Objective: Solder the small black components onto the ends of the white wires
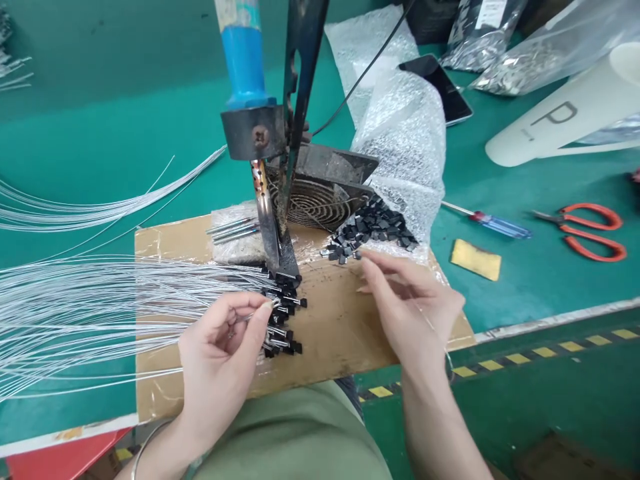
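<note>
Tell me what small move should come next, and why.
Probably the right hand should draw one piece from the black pile toward the left hand: its fingertips are at the pile's edge, the left hand seems to pinch a thin light-coloured end, and wires beside it end in black pieces.

The white container [595,100] bears a large letter "P" [554,120] (the small print [527,135] near it is illegible). The white label [491,12] on the plastic bag [480,43] is too small to read.
</note>
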A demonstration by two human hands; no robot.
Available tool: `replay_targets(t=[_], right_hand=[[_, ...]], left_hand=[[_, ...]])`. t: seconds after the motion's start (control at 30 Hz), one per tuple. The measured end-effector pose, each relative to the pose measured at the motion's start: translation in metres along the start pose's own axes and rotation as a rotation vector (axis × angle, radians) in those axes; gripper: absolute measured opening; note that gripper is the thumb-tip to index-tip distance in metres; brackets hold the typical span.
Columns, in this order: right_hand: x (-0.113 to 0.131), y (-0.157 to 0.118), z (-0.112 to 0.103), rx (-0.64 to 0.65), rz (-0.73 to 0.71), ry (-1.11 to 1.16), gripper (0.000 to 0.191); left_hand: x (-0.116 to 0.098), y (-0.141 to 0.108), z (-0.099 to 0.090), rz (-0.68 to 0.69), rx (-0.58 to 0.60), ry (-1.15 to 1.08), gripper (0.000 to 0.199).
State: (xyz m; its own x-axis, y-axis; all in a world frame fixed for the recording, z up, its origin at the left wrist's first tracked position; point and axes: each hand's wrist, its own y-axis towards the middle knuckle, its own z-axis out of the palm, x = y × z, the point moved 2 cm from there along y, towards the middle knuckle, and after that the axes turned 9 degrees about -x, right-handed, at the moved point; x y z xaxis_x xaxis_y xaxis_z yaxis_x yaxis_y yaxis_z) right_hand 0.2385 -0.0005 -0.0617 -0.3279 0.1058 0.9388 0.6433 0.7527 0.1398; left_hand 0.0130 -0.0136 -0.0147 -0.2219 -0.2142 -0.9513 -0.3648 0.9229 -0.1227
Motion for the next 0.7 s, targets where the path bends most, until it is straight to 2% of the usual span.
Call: replay_targets(t=[0.03,0.1,0.2,0.4,0.5,0.6,0.7], right_hand=[[-0.004,0.01,-0.003,-0.006,-0.113,-0.115,0.011],[-0.011,0.024,-0.003,0.085,-0.251,-0.269,0.011],[-0.015,0.03,0.0,0.192,-0.3,-0.332,0.007],[-0.022,0.02,-0.004,0.121,-0.13,-0.293,0.009],[-0.024,0.014,-0.006,0.031,-0.007,-0.142,0.014],[-0.015,0.008,-0.003,-0.065,0.055,0.06,0.015],[0.001,0.0,0.002,-0.057,0.065,0.184,0.011]], left_hand=[[-0.001,0.0,0.001,-0.02,-0.009,-0.018,0.002],[-0.004,-0.001,0.002,-0.052,-0.045,-0.043,0.004],[-0.007,-0.003,0.003,-0.061,-0.062,-0.047,0.006],[-0.008,-0.003,0.002,-0.042,-0.06,0.006,0.005],[-0.008,-0.003,0.002,-0.037,-0.055,0.014,0.005],[-0.007,-0.003,0.0,-0.032,-0.054,0.032,0.006],[-0.002,0.0,-0.003,0.003,-0.033,0.076,0.006]])
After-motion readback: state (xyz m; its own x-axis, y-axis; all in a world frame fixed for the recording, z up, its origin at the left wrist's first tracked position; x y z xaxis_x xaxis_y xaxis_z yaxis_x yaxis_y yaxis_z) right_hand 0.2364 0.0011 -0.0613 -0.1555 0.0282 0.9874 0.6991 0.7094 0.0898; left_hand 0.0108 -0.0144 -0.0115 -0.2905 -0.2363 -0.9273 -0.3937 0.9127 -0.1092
